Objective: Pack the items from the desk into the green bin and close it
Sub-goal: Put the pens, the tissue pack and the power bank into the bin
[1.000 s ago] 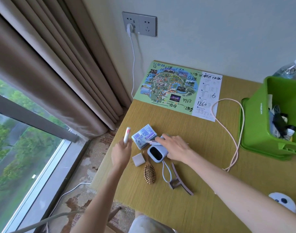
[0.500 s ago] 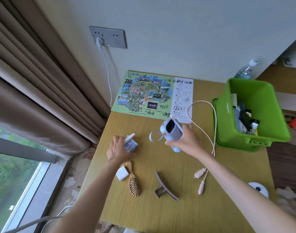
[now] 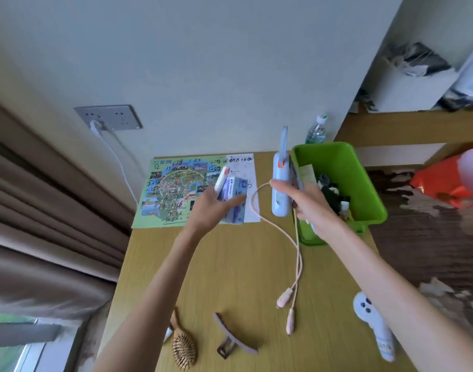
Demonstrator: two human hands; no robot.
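The green bin [image 3: 364, 183] stands open at the desk's far right with several items inside. My right hand [image 3: 302, 200] grips a pale blue device [image 3: 280, 189] upright, just left of the bin's rim, its strap sticking up. My left hand [image 3: 216, 208] holds a white pen [image 3: 221, 181] and a blue-and-white packet [image 3: 236, 197] together, raised over the map [image 3: 173, 191]. A pink cable [image 3: 297, 251] runs across the desk. A wooden hairbrush [image 3: 183, 347], a brown hair claw [image 3: 231, 336] and a white handheld device [image 3: 375, 326] lie near the front edge.
A wall socket [image 3: 109, 118] with a white plug and cord is at the back left, beside brown curtains [image 3: 42, 224]. A water bottle [image 3: 316, 130] stands behind the bin. An orange bag [image 3: 445, 183] lies on the floor to the right.
My right hand carried the blue device from the desk up to the bin's left rim. My left hand picked up the packet with the pen and lifted both toward the bin.
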